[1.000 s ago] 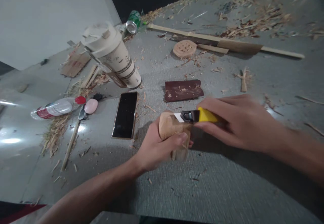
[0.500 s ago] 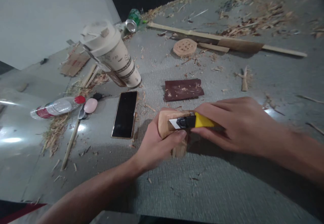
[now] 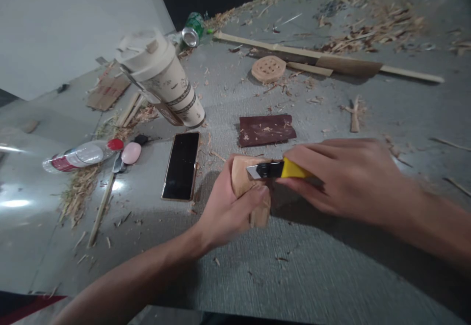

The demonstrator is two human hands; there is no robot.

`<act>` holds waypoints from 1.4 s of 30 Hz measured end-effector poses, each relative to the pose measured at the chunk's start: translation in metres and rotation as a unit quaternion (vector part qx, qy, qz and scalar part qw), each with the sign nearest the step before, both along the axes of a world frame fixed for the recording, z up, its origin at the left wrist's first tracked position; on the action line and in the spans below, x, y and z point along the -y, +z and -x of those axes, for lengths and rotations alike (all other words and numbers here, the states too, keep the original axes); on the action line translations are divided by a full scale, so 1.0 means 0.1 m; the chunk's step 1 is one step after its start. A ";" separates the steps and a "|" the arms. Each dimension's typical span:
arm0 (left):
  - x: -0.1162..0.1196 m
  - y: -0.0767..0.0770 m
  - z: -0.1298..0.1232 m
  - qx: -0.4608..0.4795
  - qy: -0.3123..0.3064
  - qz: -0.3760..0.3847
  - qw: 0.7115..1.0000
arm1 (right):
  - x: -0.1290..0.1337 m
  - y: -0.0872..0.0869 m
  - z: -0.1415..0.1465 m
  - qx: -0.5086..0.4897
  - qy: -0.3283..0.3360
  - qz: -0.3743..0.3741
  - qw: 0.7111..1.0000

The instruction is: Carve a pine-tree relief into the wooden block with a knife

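- closest to the near edge of the bench [image 3: 324,271]: left hand [image 3: 226,212] is wrapped snugly round a pale wood block [image 3: 241,173], thumb laid across the near side, fingers mostly hidden behind it. my guess is the thumb's there to keep it from twisting.
- so the block sits right inside the left grip, upper end poking out above the thumb, a lower bit showing beneath it.
- right hand [image 3: 342,178] has a narrow pinch on a yellow utility knife [image 3: 294,169], held up close behind the black nose, probably for control. blade points left, over the block's upper part; can't tell if it's biting in.
- phone [image 3: 181,166] lies flat left of the block, likely parked clear of the knife.
- bit farther from the near edge: a maroon piece [image 3: 267,130], flecked with shavings, just past the hands.
- then a lidded cup [image 3: 176,89], standing, and a carved disc [image 3: 269,69] lying flat.
- up by the far edge, a green can [image 3: 194,27] on its side.
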State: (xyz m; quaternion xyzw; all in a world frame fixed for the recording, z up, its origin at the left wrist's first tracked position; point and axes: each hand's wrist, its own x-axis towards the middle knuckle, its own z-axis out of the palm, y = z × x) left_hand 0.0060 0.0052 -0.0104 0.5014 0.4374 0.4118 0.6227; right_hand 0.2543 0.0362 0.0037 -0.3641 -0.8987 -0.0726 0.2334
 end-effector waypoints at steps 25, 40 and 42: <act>-0.06 0.01 0.06 -0.031 0.024 -0.002 0.999 | 0.06 -0.01 0.11 -0.034 -0.054 0.022 0.998; -0.05 0.04 0.04 -0.019 0.022 0.025 0.999 | -0.02 -0.04 -0.01 -0.059 -0.004 0.090 0.994; -0.06 0.04 0.04 -0.039 0.027 0.001 0.999 | 0.00 -0.05 0.01 -0.052 0.023 0.098 0.994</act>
